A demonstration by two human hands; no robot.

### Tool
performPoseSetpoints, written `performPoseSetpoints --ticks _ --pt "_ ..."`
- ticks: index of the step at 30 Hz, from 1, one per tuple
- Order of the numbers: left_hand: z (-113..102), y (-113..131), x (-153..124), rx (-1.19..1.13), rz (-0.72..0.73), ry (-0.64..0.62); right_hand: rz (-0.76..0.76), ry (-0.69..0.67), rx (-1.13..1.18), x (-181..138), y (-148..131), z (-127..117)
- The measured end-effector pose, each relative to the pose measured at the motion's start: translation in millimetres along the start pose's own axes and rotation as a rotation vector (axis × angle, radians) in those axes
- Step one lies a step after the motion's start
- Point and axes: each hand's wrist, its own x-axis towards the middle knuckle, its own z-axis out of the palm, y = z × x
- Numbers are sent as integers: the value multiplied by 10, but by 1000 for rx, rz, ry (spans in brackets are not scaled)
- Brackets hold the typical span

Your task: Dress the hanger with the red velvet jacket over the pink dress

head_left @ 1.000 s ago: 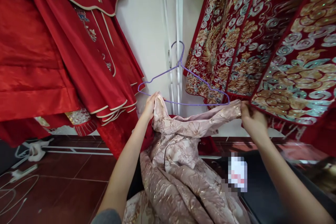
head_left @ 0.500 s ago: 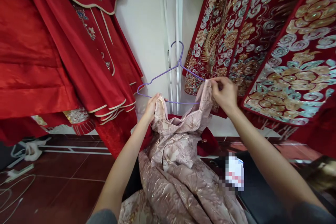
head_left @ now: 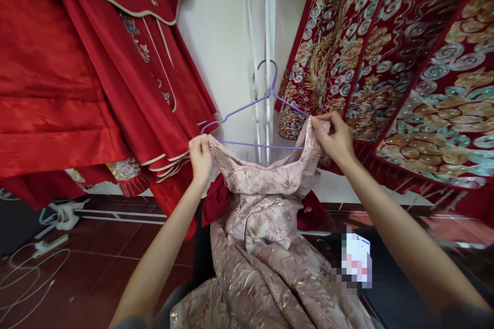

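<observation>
A pale pink brocade garment (head_left: 266, 226) hangs down between my arms. My left hand (head_left: 200, 157) is closed on its upper left edge, at the left end of a purple wire hanger (head_left: 247, 108). My right hand (head_left: 335, 136) pinches the garment's upper right edge against the hanger's right shoulder. The cloth's top edge stretches between both hands just under the hanger's bottom bar. The hanger's hook (head_left: 268, 69) stands in front of white vertical rails (head_left: 266, 36) on the wall. Dark red cloth (head_left: 214, 203) shows behind the pink garment.
Red satin robes with cream trim (head_left: 96, 77) hang at the left. Dark red panels embroidered in gold and silver (head_left: 405, 61) hang at the right. White cables and a power strip (head_left: 42, 247) lie on the red-brown tile floor at lower left. A dark surface (head_left: 389, 277) sits at lower right.
My left hand moved left and up, pulling the garment's edge out to the hanger's left end. My right hand had come in from the far right to the hanger's right shoulder.
</observation>
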Motion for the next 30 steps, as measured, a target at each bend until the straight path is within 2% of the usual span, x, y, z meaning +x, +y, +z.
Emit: performPoseSetpoints --ticks 3,6,10,18,21,24,30 --pt "-239 -274 84 45 -38 -1 -17 -15 12 98 64 -49" --pt "-353 -472 151 65 -24 -54 -23 -33 15 158 120 -83" --pt "-337 -574 206 26 -19 -119 -10 -49 23 183 153 -96" --pt "-240 -707 306 -7 -33 -168 -11 -65 44 192 193 -91" --pt "-220 -632 349 -41 -18 -181 -15 -61 56 195 197 -85" --pt "-171 -449 410 -62 22 -204 18 -88 112 196 207 -57" --pt "102 -25 542 -9 120 -178 48 -125 102 146 208 -6"
